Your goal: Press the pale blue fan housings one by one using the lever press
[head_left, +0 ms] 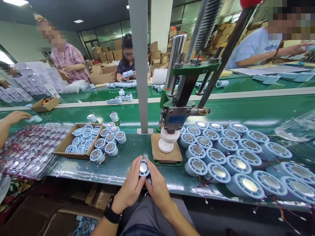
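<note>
Between my two hands, at the table's front edge, is a light blue round housing (144, 167) with a silver disc in its slotted ring face. My left hand (131, 183) wraps it from the left and my right hand (157, 183) from the right, thumbs close together in front. Just beyond stands a hand press (176, 119), its white round pad above a white round seat (165, 146) on a brown base plate (155, 154). My fingers are apart from the press. The underside of the housing is hidden by my hands.
Many similar housings (219, 171) with loose wires fill the right side. On the left are more housings (111, 148), a cardboard box of blue rings (86, 137) and bagged wired parts (31, 147). A grey post (139, 65) rises beside the press. A co-worker's hand (17, 117) reaches in from the left.
</note>
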The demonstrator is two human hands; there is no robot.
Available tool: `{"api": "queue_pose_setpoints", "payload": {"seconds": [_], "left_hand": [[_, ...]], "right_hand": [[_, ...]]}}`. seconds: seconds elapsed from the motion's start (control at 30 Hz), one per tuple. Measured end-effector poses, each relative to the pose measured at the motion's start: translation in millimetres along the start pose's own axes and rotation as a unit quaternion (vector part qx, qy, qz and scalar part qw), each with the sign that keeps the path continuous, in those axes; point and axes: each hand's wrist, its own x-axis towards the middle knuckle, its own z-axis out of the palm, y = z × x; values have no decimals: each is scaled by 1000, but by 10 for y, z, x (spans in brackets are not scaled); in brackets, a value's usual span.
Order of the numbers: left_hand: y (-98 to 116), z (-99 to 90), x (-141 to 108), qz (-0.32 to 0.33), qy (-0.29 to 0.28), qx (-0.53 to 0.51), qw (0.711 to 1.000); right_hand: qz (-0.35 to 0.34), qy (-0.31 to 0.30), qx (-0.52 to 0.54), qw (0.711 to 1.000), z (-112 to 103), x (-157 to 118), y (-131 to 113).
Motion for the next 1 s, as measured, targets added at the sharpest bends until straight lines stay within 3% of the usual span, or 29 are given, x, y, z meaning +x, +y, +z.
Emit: {"api": "queue_pose_setpoints", "payload": {"seconds": [0.13,0.23,0.27,0.33,0.43,0.5,0.57,0.67,0.8,0.9,1.0], "left_hand": [[-43,165,-24,-29,42,6,999],[-21,140,48,-40,68,-9,997],[-1,102,101,-46,76,-17,996],[64,0,258,-54,94,-28,994],[223,-149,603,-29,122,-47,991],[346,-179,858,1,123,-72,990],[454,-129,1092,22,98,-103,990],[546,49,1366,45,61,-171,982],[555,239,1562,52,-7,-272,961],[540,254,1560,50,-57,-286,955],[507,155,1451,75,-68,-279,955]], "right_hand": [[-4,-32,-52,998,9,-44,8],[-27,-92,-85,992,-293,84,-54],[-54,-97,-95,989,-500,211,-115],[-122,-46,-126,983,-1061,628,-319],[-190,145,-222,945,-2040,1568,-756],[-153,229,-276,921,-2551,2236,-1010],[-100,246,-225,937,-2832,2781,-1142],[-27,163,-82,983,-2886,3233,-1112],[-12,139,-17,990,-2796,3376,-982],[12,136,-36,990,-2839,3294,-1047],[-47,179,-68,980,-2817,2802,-1194]]}}
